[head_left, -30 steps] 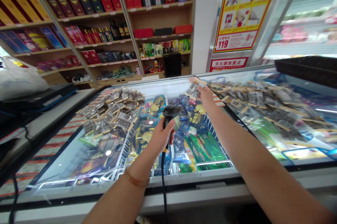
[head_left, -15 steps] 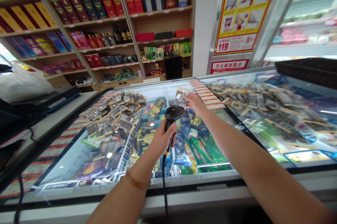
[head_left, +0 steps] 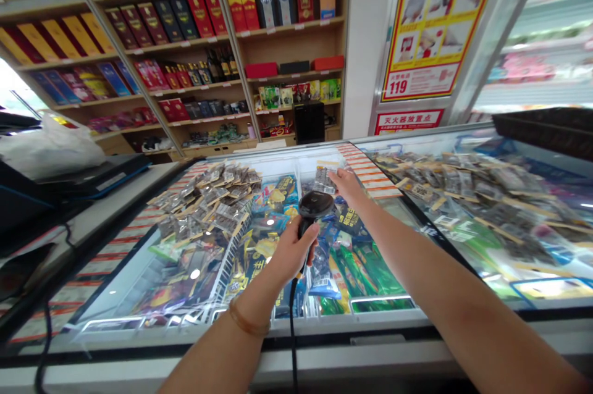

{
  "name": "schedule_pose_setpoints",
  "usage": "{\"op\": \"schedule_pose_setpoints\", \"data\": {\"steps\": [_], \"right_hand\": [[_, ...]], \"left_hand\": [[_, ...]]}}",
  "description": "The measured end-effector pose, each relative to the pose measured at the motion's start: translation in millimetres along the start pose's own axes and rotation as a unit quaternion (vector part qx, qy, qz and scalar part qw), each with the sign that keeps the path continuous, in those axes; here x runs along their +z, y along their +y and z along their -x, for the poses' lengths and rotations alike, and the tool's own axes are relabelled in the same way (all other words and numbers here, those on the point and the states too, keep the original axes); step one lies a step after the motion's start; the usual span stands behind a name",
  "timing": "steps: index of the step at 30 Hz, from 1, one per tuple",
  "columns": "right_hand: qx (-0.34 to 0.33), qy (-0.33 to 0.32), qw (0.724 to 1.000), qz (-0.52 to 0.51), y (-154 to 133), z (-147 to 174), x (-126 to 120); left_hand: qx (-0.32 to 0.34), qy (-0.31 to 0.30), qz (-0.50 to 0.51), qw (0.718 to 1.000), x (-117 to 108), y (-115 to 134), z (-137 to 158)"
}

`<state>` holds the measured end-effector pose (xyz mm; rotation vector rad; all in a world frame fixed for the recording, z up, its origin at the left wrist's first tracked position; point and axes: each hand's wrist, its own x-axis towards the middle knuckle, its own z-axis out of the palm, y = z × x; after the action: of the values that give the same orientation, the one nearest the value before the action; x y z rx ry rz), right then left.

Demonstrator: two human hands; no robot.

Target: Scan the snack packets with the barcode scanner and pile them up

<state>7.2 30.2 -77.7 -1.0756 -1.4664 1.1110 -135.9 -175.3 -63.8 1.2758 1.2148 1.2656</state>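
My left hand is wrapped round the handle of a black barcode scanner, whose cord hangs down over the freezer's front edge. Farther out, my right hand pinches the edge of a small clear packet with dark contents and a tan strip along its top. The scanner's head is just in front of this packet, below it in the picture. To the left, a heap of similar packets lies on the glass top of the chest freezer.
More small packets are spread over the glass on the right, near a dark tray. Bagged frozen goods show beneath the glass. A white plastic bag sits at left. Shelves of boxes and bottles stand behind.
The whole view has shifted slightly, with everything a little lower and to the right. Both hands keep their holds on scanner and packet; the packet now appears flatter towards me.
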Motion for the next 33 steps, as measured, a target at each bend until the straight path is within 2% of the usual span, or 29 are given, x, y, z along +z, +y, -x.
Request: {"op": "schedule_pose_setpoints", "data": {"steps": [3, 5, 7, 10, 13, 16, 20, 23, 26, 29, 31, 33], "right_hand": [[-0.020, 0.079, 0.988, 0.129, 5, -3, -4], [-0.023, 0.115, 0.983, 0.138, 8, -4, -6], [-0.014, 0.120, 0.986, 0.114, 9, -5, -5], [0.011, 0.097, 0.992, 0.074, 5, -4, -2], [0.016, 0.081, 0.995, 0.054, -12, -5, 15], [-0.013, 0.036, 0.998, 0.040, -46, -9, 57], [-0.071, -0.048, 0.995, 0.060, -104, -14, 151], [-0.047, -0.096, 0.992, 0.068, -137, -14, 227], [-0.004, -0.122, 0.991, 0.060, -152, -13, 285], [0.033, -0.128, 0.990, 0.037, -151, -13, 312], [0.029, -0.121, 0.992, 0.026, -145, -14, 311], [0.007, -0.113, 0.993, 0.021, -137, -15, 296]], "left_hand": [[-0.005, 0.033, 0.017, 0.999, 3, 2, -2], [-0.013, 0.072, 0.041, 0.997, 2, 8, -1], [-0.027, 0.115, 0.063, 0.991, -5, 20, 2], [-0.046, 0.158, 0.082, 0.983, -29, 43, 13], [-0.029, 0.208, 0.083, 0.974, -70, 62, 27], [-0.006, 0.285, 0.090, 0.954, -115, 69, 42], [-0.017, 0.362, 0.108, 0.926, -163, 68, 62], [-0.022, 0.390, 0.118, 0.913, -186, 67, 76], [-0.028, 0.405, 0.130, 0.905, -201, 65, 86], [-0.031, 0.415, 0.139, 0.898, -210, 63, 91], [-0.034, 0.412, 0.140, 0.900, -210, 60, 92], [-0.036, 0.402, 0.140, 0.904, -205, 57, 90]]}}
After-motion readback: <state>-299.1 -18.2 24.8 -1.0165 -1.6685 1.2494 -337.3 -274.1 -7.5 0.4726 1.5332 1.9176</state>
